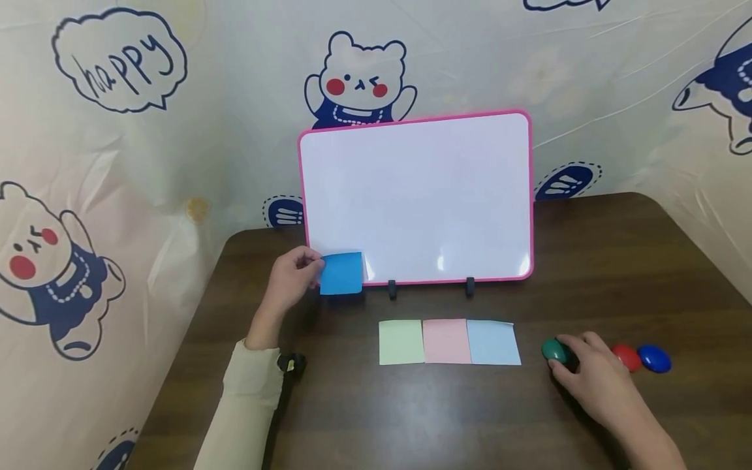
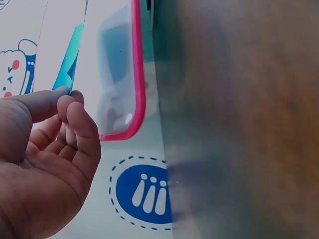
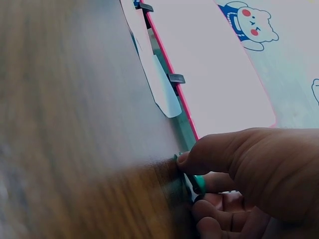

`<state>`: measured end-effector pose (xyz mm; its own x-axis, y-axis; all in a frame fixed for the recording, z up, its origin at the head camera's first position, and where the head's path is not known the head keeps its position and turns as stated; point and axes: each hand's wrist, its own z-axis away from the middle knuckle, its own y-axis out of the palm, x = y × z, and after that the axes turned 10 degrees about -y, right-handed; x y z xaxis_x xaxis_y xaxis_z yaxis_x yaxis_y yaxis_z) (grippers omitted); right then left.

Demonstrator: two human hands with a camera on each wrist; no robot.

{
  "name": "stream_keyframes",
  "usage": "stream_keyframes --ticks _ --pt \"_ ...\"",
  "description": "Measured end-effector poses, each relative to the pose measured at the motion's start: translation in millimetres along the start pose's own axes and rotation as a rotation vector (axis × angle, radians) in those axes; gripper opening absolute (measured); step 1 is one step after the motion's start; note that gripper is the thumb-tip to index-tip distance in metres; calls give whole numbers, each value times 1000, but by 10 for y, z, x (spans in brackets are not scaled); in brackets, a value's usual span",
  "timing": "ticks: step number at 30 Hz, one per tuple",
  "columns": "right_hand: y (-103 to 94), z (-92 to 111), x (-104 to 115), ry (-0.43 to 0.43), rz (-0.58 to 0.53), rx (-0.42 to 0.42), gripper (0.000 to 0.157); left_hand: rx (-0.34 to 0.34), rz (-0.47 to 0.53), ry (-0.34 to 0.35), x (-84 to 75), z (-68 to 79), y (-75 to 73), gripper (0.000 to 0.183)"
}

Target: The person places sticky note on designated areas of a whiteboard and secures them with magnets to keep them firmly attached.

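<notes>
left hand [image 1: 292, 277] pinches blue sticky note [image 1: 343, 274] at whiteboard [image 1: 423, 196], seemingly positioning it; right hand [image 1: 598, 373], gripping green magnet [image 1: 553, 350], should lift next.

The place seems to be a small desk corner, but whether it belongs to a home, a classroom or an office, I cannot tell. A dark wooden table [image 1: 364, 418] with rounded corners stands just before a pale, wrinkled sheet [image 1: 235, 130], which hangs like a curtain. On it are printed cartoon bears [image 1: 361, 78] and a speech bubble [image 1: 120, 62] with the word "happy", so the look is rather homely and childlike. A pink-framed whiteboard [image 1: 417, 196], paper squares [image 1: 445, 341] and coloured round pieces [image 1: 655, 358] suggest desk work.
</notes>
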<state>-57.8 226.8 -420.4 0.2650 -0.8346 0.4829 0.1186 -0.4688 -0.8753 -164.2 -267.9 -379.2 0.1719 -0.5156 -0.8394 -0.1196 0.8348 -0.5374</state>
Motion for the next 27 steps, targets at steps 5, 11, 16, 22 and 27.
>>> stream_keyframes --ticks 5,11,16,22,27 --pt "-8 -2 -3 4 -1 1 51 -58 -10 -3 -107 -101 -12 27" --pt "-7 0 3 -7 -7 -4 51 -118 -14 -30 -209 -198 -26 28" --pt "-7 -2 5 2 -9 0 52 -144 -12 -32 -304 -268 -33 26" --pt "8 5 2 7 -5 -8 52 -178 -25 -18 -425 -377 -39 27" --pt "7 -4 1 17 -3 3 53 -205 -16 -9 -483 -456 -62 30"
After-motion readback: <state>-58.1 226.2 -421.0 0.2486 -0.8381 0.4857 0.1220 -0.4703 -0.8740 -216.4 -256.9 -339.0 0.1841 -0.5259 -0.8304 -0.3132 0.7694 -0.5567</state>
